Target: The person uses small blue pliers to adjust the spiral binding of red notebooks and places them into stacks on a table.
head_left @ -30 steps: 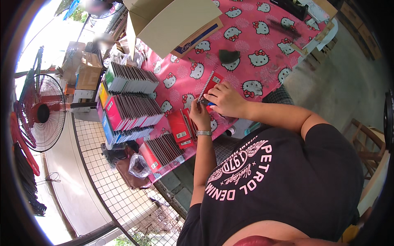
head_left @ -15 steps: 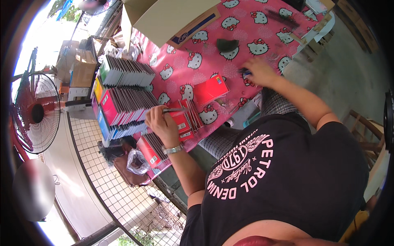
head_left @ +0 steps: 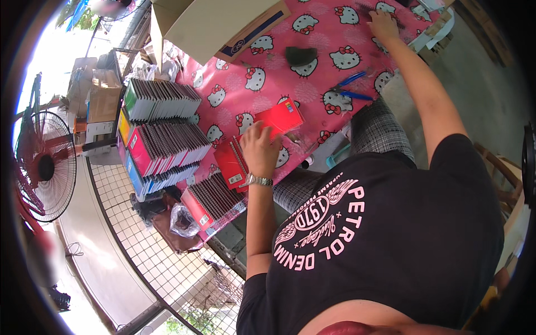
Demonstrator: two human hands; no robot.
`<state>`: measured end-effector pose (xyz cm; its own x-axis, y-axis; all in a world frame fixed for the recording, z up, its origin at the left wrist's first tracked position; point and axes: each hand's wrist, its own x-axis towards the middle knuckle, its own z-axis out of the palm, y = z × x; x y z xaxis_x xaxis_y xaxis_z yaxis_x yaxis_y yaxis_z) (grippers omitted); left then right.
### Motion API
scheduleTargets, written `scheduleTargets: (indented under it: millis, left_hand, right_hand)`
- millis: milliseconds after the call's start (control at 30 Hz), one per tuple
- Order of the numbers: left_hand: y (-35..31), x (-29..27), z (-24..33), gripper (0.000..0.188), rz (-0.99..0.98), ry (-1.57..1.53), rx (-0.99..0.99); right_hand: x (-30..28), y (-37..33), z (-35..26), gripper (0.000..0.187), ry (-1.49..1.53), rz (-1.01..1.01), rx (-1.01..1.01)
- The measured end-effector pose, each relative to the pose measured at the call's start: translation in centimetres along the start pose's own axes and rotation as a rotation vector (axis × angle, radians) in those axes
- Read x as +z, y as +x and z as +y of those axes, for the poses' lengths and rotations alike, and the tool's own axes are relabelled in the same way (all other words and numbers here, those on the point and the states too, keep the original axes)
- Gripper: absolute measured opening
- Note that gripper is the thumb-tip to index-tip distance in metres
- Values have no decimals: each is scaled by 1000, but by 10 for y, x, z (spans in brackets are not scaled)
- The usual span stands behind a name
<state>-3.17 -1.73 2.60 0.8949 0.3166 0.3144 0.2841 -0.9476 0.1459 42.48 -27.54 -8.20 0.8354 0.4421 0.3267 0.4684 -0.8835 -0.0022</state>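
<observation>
My left hand (head_left: 259, 149) lies over red spiral notebooks, fingers spread at the lower edge of a red notebook (head_left: 281, 116). Beneath and beside that hand are more red notebooks (head_left: 228, 163), partly hidden by it. At the far right of the table, my right hand (head_left: 384, 27) is stretched out over dark wire binding coils (head_left: 398, 21), its fingers apart; the hand covers part of them. Pliers with blue handles (head_left: 353, 79) rest on the pink tablecloth (head_left: 312, 114), between my right forearm and the red notebook.
Stacks of spiral notebooks (head_left: 167, 142) with green, pink and blue covers stand at the left, with a row of red ones (head_left: 204, 204) nearer me. A large cardboard box (head_left: 223, 28) is at the back. A dark green curved piece (head_left: 301, 56) lies mid-table. A fan (head_left: 46, 167) stands far left.
My right hand has let go of the pliers and moved away to the far right. My left hand has shifted right onto the red notebooks; the thin dark strip it held no longer shows.
</observation>
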Motion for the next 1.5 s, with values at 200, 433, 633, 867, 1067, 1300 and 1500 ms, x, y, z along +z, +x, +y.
scheduleTargets:
  millis: [200,433,633,867,1067,1300,1500]
  left_hand:
    - [-45,-2,-94,49,91,33,-706]
    - [-62,-16,-146,46,50,-253,-855]
    - [13,-106,-78,18,41,-198,-452]
    - [-27,-60,-81,12,-552,225,241]
    - [-9,-32,-37,15,-325,12,187]
    - [-7,46,5,25,-246,15,285]
    - [-11,48,-1,37,-196,94,432]
  right_hand:
    - [8,11,44,33,223,-81,-12]
    - [1,18,33,20,184,122,38]
    - [-39,14,32,22,79,-111,-23]
    - [-76,-6,-7,26,341,122,-53]
    - [-82,-27,-35,30,685,226,-90]
    - [-120,-97,-155,25,1008,-173,-498]
    - [-123,-144,-184,25,1135,-463,-606]
